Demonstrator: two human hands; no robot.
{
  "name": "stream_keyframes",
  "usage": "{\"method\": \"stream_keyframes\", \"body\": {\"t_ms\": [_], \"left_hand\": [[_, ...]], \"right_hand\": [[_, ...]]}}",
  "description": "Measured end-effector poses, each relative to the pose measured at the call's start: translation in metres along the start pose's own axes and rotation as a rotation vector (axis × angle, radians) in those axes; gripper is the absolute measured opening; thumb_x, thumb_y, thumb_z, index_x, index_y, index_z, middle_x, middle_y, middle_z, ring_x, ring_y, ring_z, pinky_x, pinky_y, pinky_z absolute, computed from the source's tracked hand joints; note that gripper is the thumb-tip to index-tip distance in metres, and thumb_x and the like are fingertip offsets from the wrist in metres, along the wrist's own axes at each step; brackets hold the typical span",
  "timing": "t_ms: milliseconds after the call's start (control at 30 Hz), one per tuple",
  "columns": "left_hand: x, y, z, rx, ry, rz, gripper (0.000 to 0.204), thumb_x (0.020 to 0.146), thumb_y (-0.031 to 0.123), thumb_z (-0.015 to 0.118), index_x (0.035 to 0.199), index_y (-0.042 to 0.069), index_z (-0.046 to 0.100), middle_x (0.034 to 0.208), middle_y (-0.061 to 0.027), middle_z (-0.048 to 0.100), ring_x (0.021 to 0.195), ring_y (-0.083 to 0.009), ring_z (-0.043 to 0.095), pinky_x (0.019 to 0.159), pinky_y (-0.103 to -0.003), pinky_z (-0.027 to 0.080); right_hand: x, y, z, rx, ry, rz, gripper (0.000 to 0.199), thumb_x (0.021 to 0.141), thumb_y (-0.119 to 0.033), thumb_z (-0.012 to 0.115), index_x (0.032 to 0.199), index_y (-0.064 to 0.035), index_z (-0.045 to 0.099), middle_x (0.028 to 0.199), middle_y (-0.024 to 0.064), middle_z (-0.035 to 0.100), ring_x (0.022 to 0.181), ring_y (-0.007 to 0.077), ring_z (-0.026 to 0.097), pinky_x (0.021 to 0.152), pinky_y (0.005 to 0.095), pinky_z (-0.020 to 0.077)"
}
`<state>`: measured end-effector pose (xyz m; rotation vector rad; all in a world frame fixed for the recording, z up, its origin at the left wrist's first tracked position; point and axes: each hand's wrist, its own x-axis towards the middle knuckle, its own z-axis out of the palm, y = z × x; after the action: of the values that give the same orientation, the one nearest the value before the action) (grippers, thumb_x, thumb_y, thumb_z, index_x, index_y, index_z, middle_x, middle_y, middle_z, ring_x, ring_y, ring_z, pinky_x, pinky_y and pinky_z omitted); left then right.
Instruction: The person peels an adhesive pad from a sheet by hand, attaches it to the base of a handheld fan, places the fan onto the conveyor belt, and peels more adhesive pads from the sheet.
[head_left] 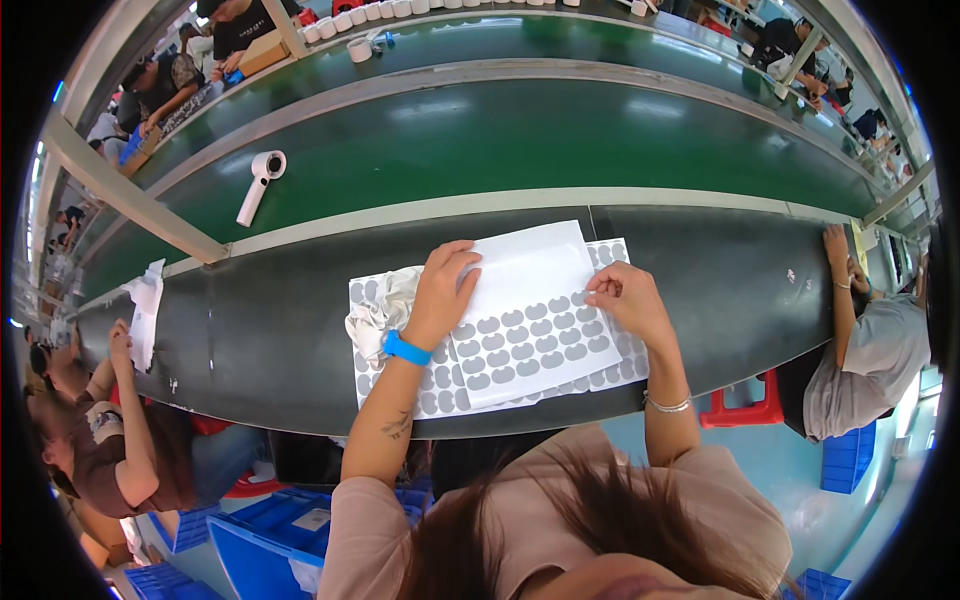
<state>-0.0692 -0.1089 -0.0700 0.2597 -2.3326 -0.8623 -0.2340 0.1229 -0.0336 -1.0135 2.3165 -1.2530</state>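
A white sheet of rows of grey rounded stickers lies on the dark worktable in front of me, its upper part blank white. More sheets with the same grey shapes stick out beneath it on both sides. My left hand rests open on the sheet's upper left side, fingers stretched over the blank part. At the right side, the thumb and fingertips of my right hand are pinched together over the end of the top sticker row; what they hold, if anything, is too small to make out. A crumpled whitish cloth lies beside my left wrist.
Beyond the table's pale rail runs a green conveyor belt, carrying a white handheld device with a round head. People sit at left and right. A metal post stands at left. Blue bins and a red stool are below.
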Motion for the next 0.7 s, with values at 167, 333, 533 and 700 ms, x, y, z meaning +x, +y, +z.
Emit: {"method": "stream_keyframes", "body": {"t_ms": [167, 333, 533, 700], "left_hand": [[0.001, 0.001, 0.001, -0.002, -0.018, -0.006, 0.018, 0.081, 0.005, 0.062, 0.098, 0.002, 0.062, 0.113, -0.0124, 0.059, 0.105, -0.0322, 0.055, 0.088, -0.038, 0.046], [0.002, 0.005, -0.001, -0.015, -0.031, 0.029, 0.017, 0.082, 0.003, 0.059, 0.098, 0.000, 0.061, 0.113, -0.0147, 0.057, 0.106, -0.0338, 0.053, 0.090, -0.039, 0.044], [0.001, 0.004, -0.003, 0.011, -0.049, 0.001, 0.017, 0.082, 0.003, 0.058, 0.099, 0.000, 0.061, 0.114, -0.0154, 0.057, 0.106, -0.0346, 0.053, 0.090, -0.039, 0.044], [-0.001, 0.006, -0.005, 0.015, -0.040, -0.003, 0.016, 0.082, 0.002, 0.058, 0.097, 0.000, 0.062, 0.113, -0.0153, 0.057, 0.105, -0.0345, 0.053, 0.089, -0.039, 0.044]], "right_hand": [[0.001, 0.010, -0.001, -0.032, -0.050, 0.001, 0.019, 0.064, 0.001, 0.076, 0.081, -0.0010, 0.067, 0.070, 0.0054, 0.059, 0.059, 0.0114, 0.052, 0.057, 0.0245, 0.0438], [-0.001, 0.006, 0.002, 0.041, 0.052, -0.031, 0.017, 0.065, 0.001, 0.076, 0.079, -0.0010, 0.068, 0.068, 0.0029, 0.058, 0.058, 0.0081, 0.050, 0.054, 0.0229, 0.0413], [0.000, 0.007, 0.004, 0.036, 0.039, -0.012, 0.013, 0.065, 0.001, 0.076, 0.076, -0.0026, 0.070, 0.068, 0.0035, 0.058, 0.058, 0.0094, 0.051, 0.055, 0.0237, 0.0417], [0.000, 0.005, 0.004, -0.007, 0.012, -0.017, 0.013, 0.066, 0.000, 0.075, 0.077, -0.0013, 0.069, 0.072, 0.0070, 0.061, 0.062, 0.0137, 0.058, 0.059, 0.0251, 0.0468]]}}
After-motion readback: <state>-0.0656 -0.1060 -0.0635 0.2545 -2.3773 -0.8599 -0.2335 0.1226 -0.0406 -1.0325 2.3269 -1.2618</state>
